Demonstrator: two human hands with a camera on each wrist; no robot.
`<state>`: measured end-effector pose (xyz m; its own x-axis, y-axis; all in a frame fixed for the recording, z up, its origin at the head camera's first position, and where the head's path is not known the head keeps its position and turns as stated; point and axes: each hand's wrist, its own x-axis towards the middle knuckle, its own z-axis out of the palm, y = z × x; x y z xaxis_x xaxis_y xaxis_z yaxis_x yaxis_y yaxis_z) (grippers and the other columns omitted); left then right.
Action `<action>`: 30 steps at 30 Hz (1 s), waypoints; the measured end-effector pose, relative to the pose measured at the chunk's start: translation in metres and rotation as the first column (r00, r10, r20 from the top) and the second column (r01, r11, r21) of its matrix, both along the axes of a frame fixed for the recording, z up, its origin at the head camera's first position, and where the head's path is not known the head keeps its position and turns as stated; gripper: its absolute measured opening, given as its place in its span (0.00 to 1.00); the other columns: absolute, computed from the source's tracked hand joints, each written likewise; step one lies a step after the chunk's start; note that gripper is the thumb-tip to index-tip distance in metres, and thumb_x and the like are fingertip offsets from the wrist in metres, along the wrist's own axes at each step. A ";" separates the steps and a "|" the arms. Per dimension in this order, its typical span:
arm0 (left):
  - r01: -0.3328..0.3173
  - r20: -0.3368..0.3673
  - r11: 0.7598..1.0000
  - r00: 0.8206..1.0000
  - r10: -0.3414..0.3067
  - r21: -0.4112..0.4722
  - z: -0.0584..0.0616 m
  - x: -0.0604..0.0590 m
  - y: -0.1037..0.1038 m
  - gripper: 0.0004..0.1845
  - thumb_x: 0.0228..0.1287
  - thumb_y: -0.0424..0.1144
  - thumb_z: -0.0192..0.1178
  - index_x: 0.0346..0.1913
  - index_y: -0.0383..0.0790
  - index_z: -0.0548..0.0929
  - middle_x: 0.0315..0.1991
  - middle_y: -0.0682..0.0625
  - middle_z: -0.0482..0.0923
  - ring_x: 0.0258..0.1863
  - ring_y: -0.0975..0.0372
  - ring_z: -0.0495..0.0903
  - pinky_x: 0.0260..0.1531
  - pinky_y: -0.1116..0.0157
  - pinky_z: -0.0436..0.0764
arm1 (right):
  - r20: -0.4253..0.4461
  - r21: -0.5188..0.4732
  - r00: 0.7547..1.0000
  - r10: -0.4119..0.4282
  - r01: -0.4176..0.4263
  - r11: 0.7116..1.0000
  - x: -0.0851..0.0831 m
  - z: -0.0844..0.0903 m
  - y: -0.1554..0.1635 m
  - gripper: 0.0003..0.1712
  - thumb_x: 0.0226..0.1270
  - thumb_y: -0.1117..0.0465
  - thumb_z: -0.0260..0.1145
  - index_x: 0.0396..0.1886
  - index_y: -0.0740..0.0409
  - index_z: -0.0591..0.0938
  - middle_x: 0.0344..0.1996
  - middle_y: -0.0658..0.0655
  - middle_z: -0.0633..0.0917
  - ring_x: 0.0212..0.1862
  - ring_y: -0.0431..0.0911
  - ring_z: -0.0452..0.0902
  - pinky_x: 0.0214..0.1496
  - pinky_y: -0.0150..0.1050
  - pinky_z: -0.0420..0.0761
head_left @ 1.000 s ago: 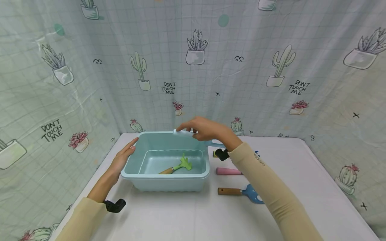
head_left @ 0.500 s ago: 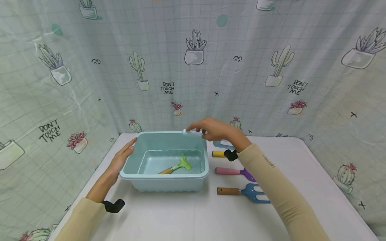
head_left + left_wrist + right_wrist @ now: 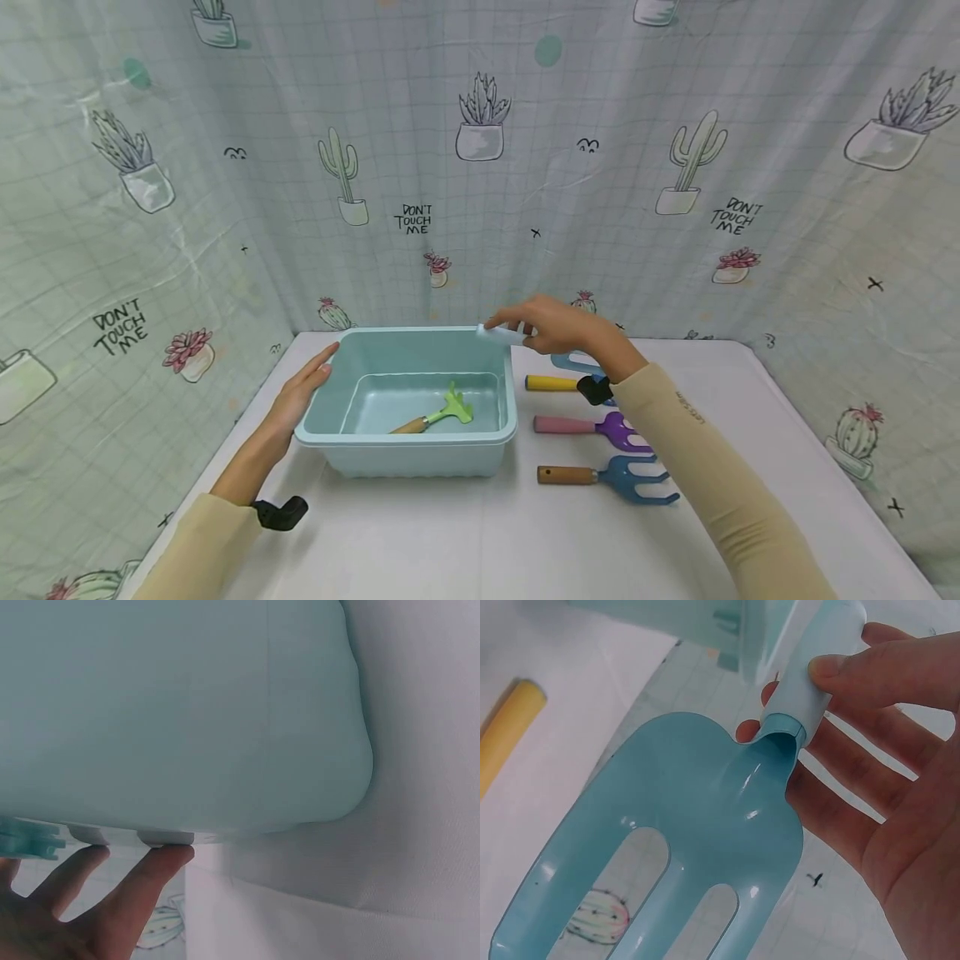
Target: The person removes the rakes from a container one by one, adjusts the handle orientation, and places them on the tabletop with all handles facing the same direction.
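My right hand (image 3: 551, 325) holds a garden hand fork by its pale handle (image 3: 821, 664), thumb on one side and fingers round the other. Its light blue tined head (image 3: 697, 780) fills much of the right wrist view. The fork is at the back right corner of a light blue plastic bin (image 3: 420, 439). On the bin's left side rests my left hand (image 3: 296, 400), fingers fairly straight; in the left wrist view its fingertips (image 3: 174, 855) touch the bin's edge. Inside the bin lies a small green hand rake (image 3: 453, 406) with a wooden handle.
Right of the bin, a yellow-handled tool (image 3: 551, 383), a purple fork with a pink handle (image 3: 566, 425) and a blue fork with a wooden handle (image 3: 567, 475) lie in a column on the white table (image 3: 420, 542). A cactus-print cloth (image 3: 420, 100) hangs behind.
My right hand has moved rightward along the bin's back rim with the hand fork, uncovering more of the tools on the table. My left hand stays on the bin.
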<state>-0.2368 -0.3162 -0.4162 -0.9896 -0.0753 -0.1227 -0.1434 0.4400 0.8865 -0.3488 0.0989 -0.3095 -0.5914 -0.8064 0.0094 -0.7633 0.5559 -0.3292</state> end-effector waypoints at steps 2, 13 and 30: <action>0.002 -0.002 1.000 1.000 -0.002 0.001 0.001 0.001 0.000 0.33 0.82 0.64 0.35 0.84 0.66 0.46 0.86 0.50 0.37 0.85 0.41 0.38 0.74 0.27 0.44 | 0.001 0.006 1.000 -0.006 0.006 1.000 0.000 -0.001 0.005 0.33 0.68 0.75 0.63 0.67 0.44 0.81 0.55 0.59 0.88 0.50 0.54 0.87 0.42 0.39 0.89; 0.014 -0.011 1.000 1.000 -0.014 0.022 0.001 0.002 -0.001 0.35 0.81 0.65 0.36 0.84 0.64 0.46 0.86 0.48 0.37 0.85 0.41 0.38 0.75 0.28 0.45 | 0.024 0.037 0.997 -0.076 0.075 0.997 -0.001 -0.011 0.031 0.34 0.68 0.76 0.62 0.69 0.43 0.80 0.59 0.60 0.86 0.55 0.57 0.86 0.47 0.42 0.90; 0.001 0.001 1.000 1.000 -0.001 0.027 0.004 0.002 0.003 0.35 0.81 0.64 0.35 0.84 0.63 0.46 0.86 0.49 0.36 0.85 0.41 0.37 0.74 0.27 0.44 | 0.040 0.048 0.991 -0.128 0.126 0.991 -0.001 -0.018 0.069 0.36 0.66 0.77 0.60 0.70 0.44 0.79 0.63 0.60 0.84 0.57 0.58 0.85 0.50 0.44 0.89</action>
<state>-0.2345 -0.3130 -0.4119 -0.9895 -0.0705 -0.1259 -0.1439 0.4164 0.8977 -0.3501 0.1679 -0.3276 -0.6881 -0.7237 -0.0530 -0.6712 0.6625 -0.3325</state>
